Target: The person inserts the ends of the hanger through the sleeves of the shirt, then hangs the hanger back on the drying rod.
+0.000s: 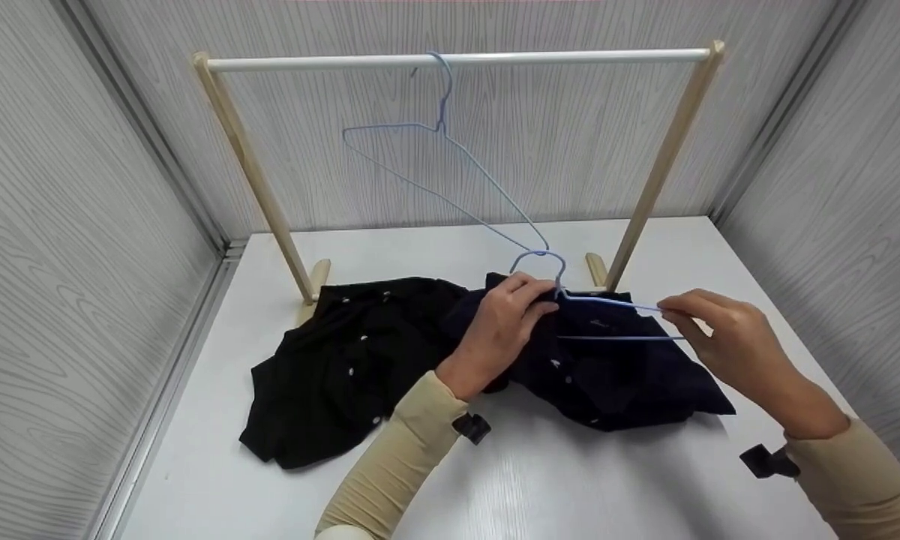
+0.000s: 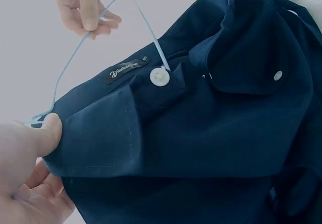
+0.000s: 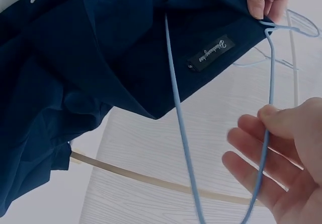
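A navy buttoned shirt (image 1: 607,375) with a dark neck label (image 2: 126,69) hangs from my left hand (image 1: 501,322), which pinches its collar close to the neck of a blue wire hanger (image 1: 607,300). One side of the hanger is inside the shirt, hidden by cloth; the other side sticks out to the right. There my right hand (image 1: 727,337) pinches the wire near the hanger's outer end between thumb and forefinger. In the right wrist view the remaining fingers (image 3: 251,166) spread behind the wire (image 3: 269,83). A white button (image 2: 160,76) shows at the collar.
A black garment (image 1: 345,360) with pale buttons lies on the white table (image 1: 195,450), left of the navy shirt. Behind stands a rack with a white rail (image 1: 330,63) and wooden legs (image 1: 664,165). Another blue wire hanger (image 1: 442,131) hangs on that rail, its lower end near the held hanger's hook.
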Demonstrator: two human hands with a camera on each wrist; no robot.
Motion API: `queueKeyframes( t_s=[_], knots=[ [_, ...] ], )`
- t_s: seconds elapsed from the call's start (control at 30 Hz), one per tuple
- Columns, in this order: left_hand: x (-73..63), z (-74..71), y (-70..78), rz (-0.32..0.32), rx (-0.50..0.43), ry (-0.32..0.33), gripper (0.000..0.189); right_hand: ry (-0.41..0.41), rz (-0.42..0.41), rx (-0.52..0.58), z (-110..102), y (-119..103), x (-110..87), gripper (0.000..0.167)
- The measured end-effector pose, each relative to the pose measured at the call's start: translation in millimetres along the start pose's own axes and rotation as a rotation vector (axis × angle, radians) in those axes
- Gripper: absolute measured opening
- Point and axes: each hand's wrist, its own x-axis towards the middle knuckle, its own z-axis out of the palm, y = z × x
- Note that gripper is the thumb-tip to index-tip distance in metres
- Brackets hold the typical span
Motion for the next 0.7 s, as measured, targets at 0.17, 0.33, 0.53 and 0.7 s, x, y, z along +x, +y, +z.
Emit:
queueKeyframes(
  t_s=[0.17, 0.33, 0.53, 0.7],
  knots=[
    [-0.4, 0.6, -2.1, -0.011, 0.002, 0.012, 0.022, 0.083, -0.008, 0.069, -1.0, -3.1, 2.2, 0.040],
    [-1.3, 1.4, -4.1, -0.017, 0.017, 0.017, 0.023, 0.118, -0.022, 0.126, -1.8, -8.6, 0.4, 0.036],
    [-2.6, 2.5, -7.0, -0.034, 0.026, 0.019, 0.023, 0.017, -0.042, 0.207, 0.9, -16.9, -8.6, 0.031],
    [-3.2, 2.5, -7.4, -0.058, 0.024, 0.008, 0.022, -0.159, 0.051, 0.270, 10.8, -19.2, -24.1, 0.029]
  ],
)
